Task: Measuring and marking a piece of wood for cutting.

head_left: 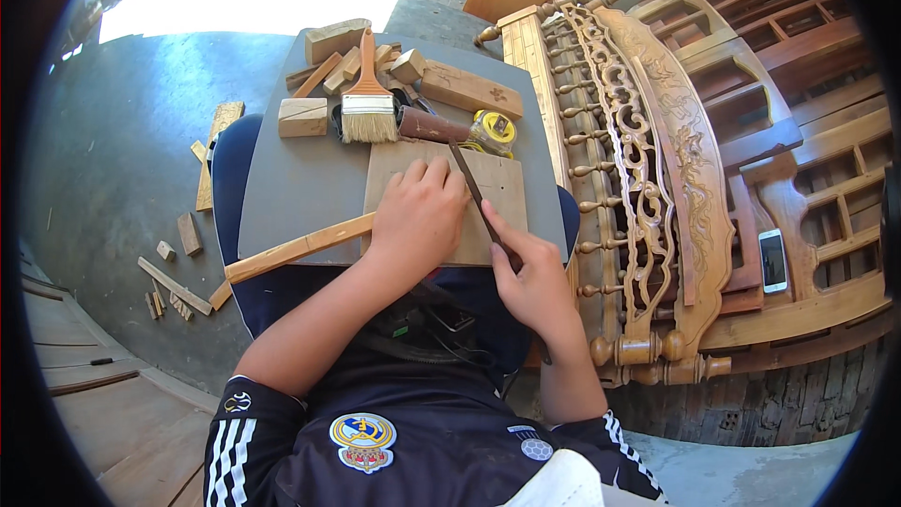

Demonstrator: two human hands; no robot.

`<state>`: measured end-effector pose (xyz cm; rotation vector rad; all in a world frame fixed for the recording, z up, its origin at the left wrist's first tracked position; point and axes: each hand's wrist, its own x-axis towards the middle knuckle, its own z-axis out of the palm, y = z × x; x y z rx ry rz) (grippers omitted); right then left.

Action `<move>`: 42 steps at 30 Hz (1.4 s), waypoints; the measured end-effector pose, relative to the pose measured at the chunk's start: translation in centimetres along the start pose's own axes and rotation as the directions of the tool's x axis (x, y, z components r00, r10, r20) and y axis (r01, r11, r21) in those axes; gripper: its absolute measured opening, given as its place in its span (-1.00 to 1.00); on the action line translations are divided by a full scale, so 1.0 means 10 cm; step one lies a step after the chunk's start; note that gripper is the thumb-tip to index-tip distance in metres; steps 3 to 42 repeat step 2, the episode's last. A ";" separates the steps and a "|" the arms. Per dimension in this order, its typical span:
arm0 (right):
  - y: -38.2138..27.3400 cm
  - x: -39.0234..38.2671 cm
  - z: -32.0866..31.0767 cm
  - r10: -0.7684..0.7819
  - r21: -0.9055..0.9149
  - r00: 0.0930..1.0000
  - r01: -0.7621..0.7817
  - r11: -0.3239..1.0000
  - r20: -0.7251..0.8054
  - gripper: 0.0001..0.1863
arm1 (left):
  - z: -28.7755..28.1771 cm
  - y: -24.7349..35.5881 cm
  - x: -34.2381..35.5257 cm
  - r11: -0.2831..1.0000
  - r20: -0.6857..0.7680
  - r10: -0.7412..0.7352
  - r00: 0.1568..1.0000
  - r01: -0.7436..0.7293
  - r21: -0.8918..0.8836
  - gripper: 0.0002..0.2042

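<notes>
My left hand (pixel 419 211) is closed, knuckles up, over the end of a light wooden strip (pixel 298 249). That strip slants out to the left past the edge of the grey board. Beneath the hand lies a flat square wooden board (pixel 502 190). In my right hand (pixel 533 284) is a long, narrow dark file (pixel 469 180), gripped near its lower end. Its far tip points up and away, just right of my left hand's fingers. The strip's end under my left hand is hidden.
On the grey work surface (pixel 267 192) lie a paintbrush (pixel 368 113), a yellow tape measure (pixel 494 130), a brown cylinder (pixel 424 124) and several wood blocks (pixel 469 89). Carved wooden furniture panels (pixel 685 178) stand at the right, bearing a phone (pixel 772 261). Offcuts (pixel 190 235) litter the left floor.
</notes>
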<state>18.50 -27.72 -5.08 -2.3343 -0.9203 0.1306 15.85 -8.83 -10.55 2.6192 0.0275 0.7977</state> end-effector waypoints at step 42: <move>-0.03 0.08 0.00 0.066 0.045 0.997 -0.068 0.997 0.047 -0.35 | -0.01 0.02 0.00 1.000 0.015 -0.026 1.000 0.026 0.003 -0.85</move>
